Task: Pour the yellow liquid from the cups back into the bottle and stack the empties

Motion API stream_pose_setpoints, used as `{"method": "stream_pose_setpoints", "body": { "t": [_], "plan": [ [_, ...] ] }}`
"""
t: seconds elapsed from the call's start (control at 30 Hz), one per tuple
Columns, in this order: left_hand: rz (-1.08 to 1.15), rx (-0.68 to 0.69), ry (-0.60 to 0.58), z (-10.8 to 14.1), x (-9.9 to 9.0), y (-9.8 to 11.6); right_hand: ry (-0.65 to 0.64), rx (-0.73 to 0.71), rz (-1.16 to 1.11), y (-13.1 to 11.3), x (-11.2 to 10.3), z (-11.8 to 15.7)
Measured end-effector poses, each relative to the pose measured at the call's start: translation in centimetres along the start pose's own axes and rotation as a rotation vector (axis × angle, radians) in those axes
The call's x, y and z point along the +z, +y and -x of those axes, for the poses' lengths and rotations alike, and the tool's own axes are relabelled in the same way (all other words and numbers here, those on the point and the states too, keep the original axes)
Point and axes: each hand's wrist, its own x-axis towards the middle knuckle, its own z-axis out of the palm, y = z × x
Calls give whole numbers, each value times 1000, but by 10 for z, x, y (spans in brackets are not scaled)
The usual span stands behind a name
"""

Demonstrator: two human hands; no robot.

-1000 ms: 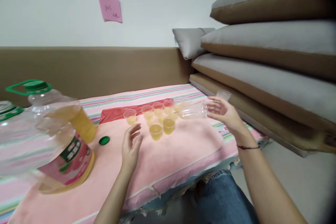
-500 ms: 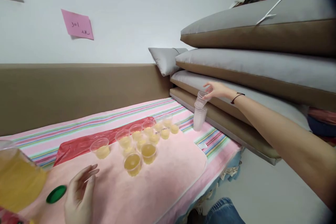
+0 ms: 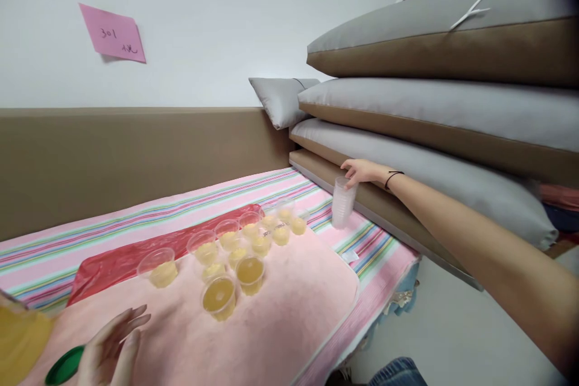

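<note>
At the right, my right hand (image 3: 362, 171) is at the top of a stack of clear plastic cups (image 3: 342, 208), thumb against the front of the rim and fingers over it. The stack stands upright on the striped cloth. My left hand (image 3: 108, 347) hovers low over the pink mat, fingers apart and holding nothing. Beside it lies a green lid (image 3: 66, 365). One cup (image 3: 158, 268) with pale yellow contents stands beyond that hand. Farther right is a group of several similar cups; the nearest two (image 3: 219, 297) hold a darker yellow liquid.
A container of yellow liquid (image 3: 20, 335) is cut off at the left edge. Red plastic sheeting (image 3: 106, 265) lies behind the cups. Stacked grey-and-brown cushions (image 3: 407, 102) rise at the right, beside the table edge. A pink note (image 3: 113, 34) is on the wall.
My right hand has lowered the tilted cup, which now sits nested in the stack. My left hand has shifted left and down in view as the camera turned slightly right.
</note>
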Motion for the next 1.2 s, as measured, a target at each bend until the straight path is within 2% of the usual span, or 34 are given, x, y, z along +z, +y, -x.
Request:
{"method": "stream_pose_setpoints", "body": {
  "t": [0.27,0.53,0.6,0.7,0.77,0.83,0.87,0.93,0.97,1.07,1.17,1.2],
  "plan": [
    [10,24,4,-1,0,3,-12,0,41,7,6,-6],
    [11,8,26,-1,-1,11,51,-38,32,6,10,-3],
    [2,-5,23,-1,0,14,104,-63,23,2,4,1],
    [12,-15,14,-1,1,17,249,-127,-8,-12,-10,18],
    [57,-7,25,0,3,16,367,-175,-45,-28,-16,41],
    [114,9,41,2,5,16,477,-225,-104,-48,-11,73],
    [134,17,38,3,6,16,574,-268,-178,-59,-3,92],
    [146,13,15,7,9,17,665,-332,-363,-82,27,128],
    [151,5,11,10,11,18,638,-354,-456,-94,48,144],
    [139,-20,-44,16,15,18,424,-310,-767,-125,129,175],
    [128,-49,-113,21,20,14,226,-184,-1138,-153,205,178],
    [123,-58,-135,23,22,11,185,-178,-1175,-161,225,175]
  ]
}}
